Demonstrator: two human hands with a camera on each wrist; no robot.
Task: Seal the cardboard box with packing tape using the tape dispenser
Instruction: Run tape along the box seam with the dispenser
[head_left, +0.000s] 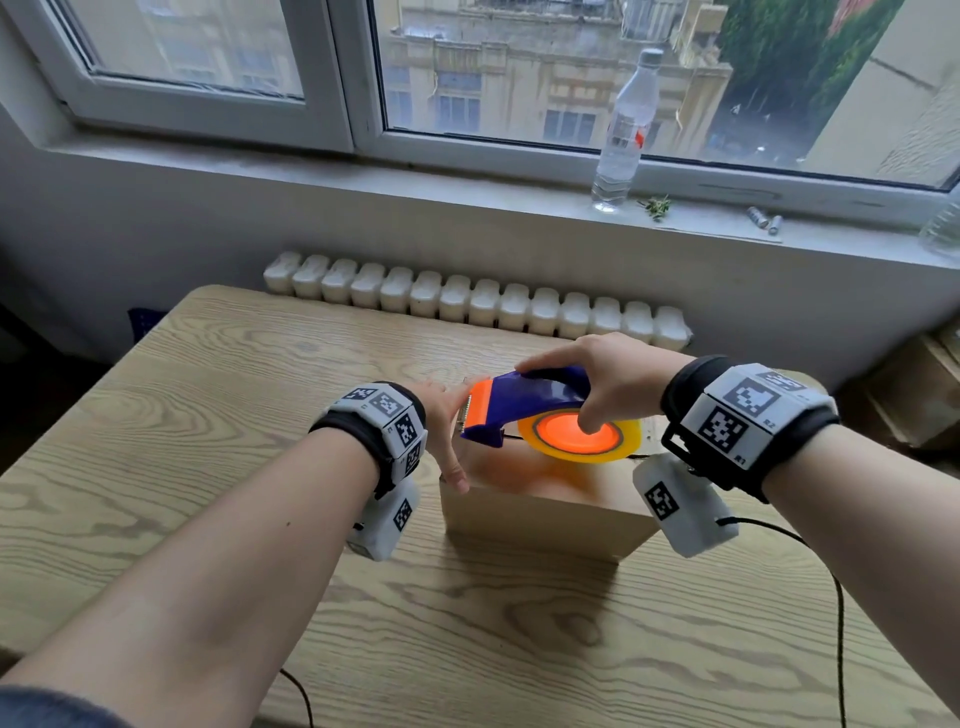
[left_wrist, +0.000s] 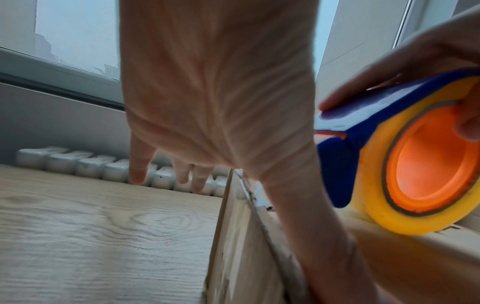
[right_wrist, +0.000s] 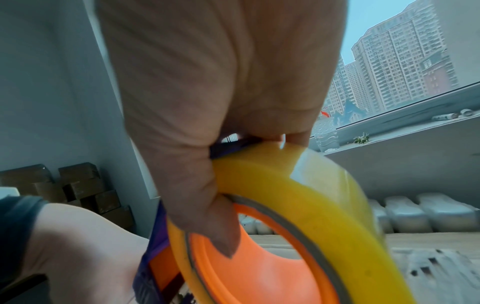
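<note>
A small cardboard box (head_left: 545, 506) stands on the wooden table (head_left: 182, 467). My right hand (head_left: 605, 382) grips the blue-and-orange tape dispenser (head_left: 524, 397) over the box top, the thumb inside the orange core of the yellow tape roll (head_left: 631, 434). The dispenser's orange blade end points left. My left hand (head_left: 447, 431) rests on the box's left top edge with straight fingers, thumb lying along the top. In the left wrist view the left hand (left_wrist: 215, 102) spans the box (left_wrist: 246, 257) edge beside the dispenser (left_wrist: 340, 164). The right wrist view shows the right hand (right_wrist: 207, 92) clasping the roll (right_wrist: 298, 185).
A white radiator (head_left: 467, 301) runs behind the table's far edge. A clear water bottle (head_left: 623, 130) and two batteries (head_left: 763, 221) sit on the windowsill. Brown cartons (head_left: 924, 395) stand at the right. A black cable (head_left: 836, 623) trails over the table's near right.
</note>
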